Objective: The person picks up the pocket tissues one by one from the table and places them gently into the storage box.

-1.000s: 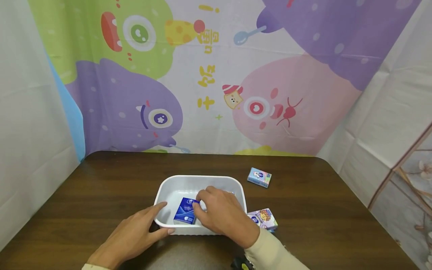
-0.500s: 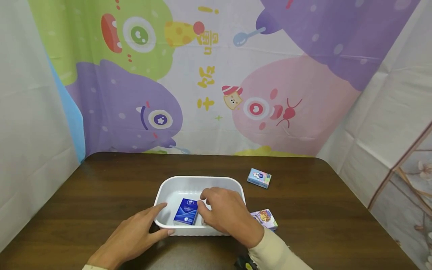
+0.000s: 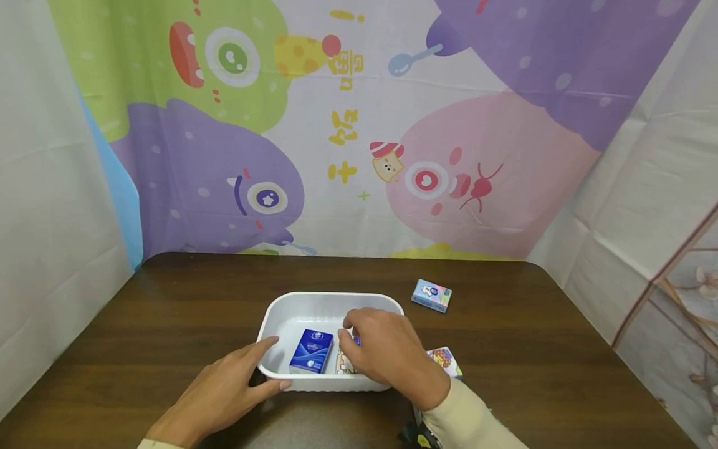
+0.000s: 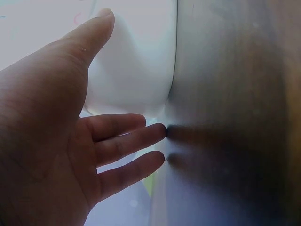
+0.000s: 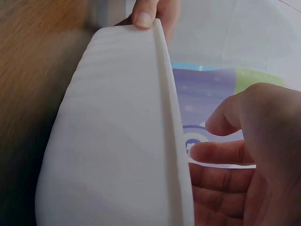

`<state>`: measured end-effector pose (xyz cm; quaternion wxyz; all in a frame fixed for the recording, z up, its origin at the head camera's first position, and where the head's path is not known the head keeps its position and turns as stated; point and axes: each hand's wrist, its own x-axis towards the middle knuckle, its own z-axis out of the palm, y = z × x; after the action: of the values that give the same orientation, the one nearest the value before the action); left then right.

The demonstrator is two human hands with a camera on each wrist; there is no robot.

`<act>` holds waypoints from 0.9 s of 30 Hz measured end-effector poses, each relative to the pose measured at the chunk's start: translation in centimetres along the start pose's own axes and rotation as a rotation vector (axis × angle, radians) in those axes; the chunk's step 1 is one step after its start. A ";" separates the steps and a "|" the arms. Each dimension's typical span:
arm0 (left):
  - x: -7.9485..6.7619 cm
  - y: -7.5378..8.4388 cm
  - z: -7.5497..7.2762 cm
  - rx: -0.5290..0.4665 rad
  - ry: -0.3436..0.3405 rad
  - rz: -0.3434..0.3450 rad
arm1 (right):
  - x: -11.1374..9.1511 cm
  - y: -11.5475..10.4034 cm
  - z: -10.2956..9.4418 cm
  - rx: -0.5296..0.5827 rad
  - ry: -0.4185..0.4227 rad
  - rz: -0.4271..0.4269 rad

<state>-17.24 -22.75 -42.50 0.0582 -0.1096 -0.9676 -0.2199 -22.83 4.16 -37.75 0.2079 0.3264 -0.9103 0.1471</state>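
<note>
A white plastic bin (image 3: pixel 314 382) stands on the table in the head view. A dark blue tissue pack (image 3: pixel 311 352) lies flat inside it, left of centre. Beside that pack lies a second tissue pack (image 3: pixel 344 364) with a cartoon print, partly hidden by my right hand (image 3: pixel 387 349). That hand hovers inside the bin's right half. In the right wrist view its thumb and index finger are apart with nothing between them, the other fingers lower behind the bin's wall. My left hand (image 3: pixel 219 383) rests at the bin's front left corner, thumb on the rim, fingers (image 4: pixel 136 141) nearly straight along the side.
A light blue tissue pack (image 3: pixel 432 295) lies on the brown table (image 3: pixel 505 337) behind and right of the bin. Another cartoon tissue pack (image 3: pixel 445 362) lies right of the bin, partly covered by my right wrist. A printed curtain (image 3: pixel 348 218) hangs behind the table.
My right hand has moved right inside the bin, away from the dark blue pack, uncovering part of the cartoon pack beside it. My left hand has stayed at the corner.
</note>
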 end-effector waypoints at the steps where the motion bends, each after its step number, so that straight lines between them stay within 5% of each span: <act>1: 0.0 0.0 0.0 0.000 0.001 0.000 | 0.0 0.1 0.0 0.005 -0.001 0.006; 27: -0.1 0.1 -0.1 0.004 -0.014 -0.013 | -1.4 5.4 -2.3 0.023 0.025 0.185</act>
<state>-17.14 -22.73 -42.40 0.0502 -0.1047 -0.9691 -0.2174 -24.74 9.81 -37.14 0.2012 0.2412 -0.9321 0.1803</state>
